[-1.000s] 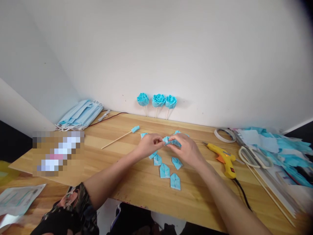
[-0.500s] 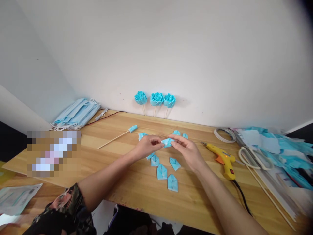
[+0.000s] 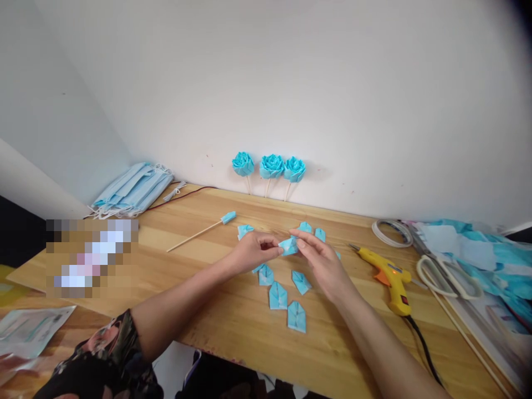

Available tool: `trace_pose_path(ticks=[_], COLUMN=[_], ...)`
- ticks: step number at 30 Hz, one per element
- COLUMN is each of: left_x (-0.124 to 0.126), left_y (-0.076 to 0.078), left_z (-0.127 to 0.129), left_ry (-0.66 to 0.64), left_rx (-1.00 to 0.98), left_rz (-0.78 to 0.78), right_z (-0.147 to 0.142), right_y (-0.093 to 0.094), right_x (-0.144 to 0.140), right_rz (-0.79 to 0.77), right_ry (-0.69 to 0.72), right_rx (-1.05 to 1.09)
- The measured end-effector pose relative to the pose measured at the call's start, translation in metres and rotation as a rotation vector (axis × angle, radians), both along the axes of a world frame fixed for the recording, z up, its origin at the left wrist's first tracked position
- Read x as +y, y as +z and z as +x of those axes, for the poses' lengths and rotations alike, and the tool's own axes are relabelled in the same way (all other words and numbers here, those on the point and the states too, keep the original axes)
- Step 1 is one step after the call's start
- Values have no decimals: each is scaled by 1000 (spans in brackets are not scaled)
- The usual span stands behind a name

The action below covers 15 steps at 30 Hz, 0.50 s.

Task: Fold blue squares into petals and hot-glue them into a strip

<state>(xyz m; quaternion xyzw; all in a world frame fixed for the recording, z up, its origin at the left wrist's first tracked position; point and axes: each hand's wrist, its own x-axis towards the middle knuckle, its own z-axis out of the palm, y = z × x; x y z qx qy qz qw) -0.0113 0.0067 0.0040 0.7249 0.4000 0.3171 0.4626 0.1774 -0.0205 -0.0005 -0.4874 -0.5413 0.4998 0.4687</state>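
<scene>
1. The folded blue piece (image 3: pixel 287 247) lies between the 2 hands, above the table (image 3: pixel 216 332), its long axis running roughly left to right and tilting up a little at the right; neither hand is clearly nearer.
2. The left hand (image 3: pixel 254 252) is nearly closed, thumb and index finger pinching the piece's left end.
3. The right hand (image 3: pixel 326 263) is partly open, its thumb against the right end and its fingers reaching along the far side; how firmly it grips, I cannot tell.
4. Near the hands, 4 loose folded pieces (image 3: pixel 277 296) show whole on the near side; others sit beyond, some partly hidden.
5. To the left lies a stick (image 3: pixel 193 237) with a blue tip, slanting away.
6. To the right is a yellow glue gun (image 3: pixel 390 277), nozzle toward the hands, with scissors (image 3: pixel 451 277) beyond it.
7. At the back, 3 blue flowers (image 3: pixel 272 166) lean against the wall (image 3: pixel 266 83); a mask stack (image 3: pixel 133 189) lies far left.
</scene>
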Motion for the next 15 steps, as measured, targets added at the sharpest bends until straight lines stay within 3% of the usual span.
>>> trace_pose_path(ticks=[5, 15], left_x=[-6, -6], left_y=[2, 2], left_z=[5, 6], left_ry=[-9, -12], left_rx=[36, -13], left_rz=[4, -14], right_z=[0, 1], right_y=[-2, -4], right_x=[0, -1], right_rz=[71, 115], right_ry=[-23, -28], right_rx=[-165, -235])
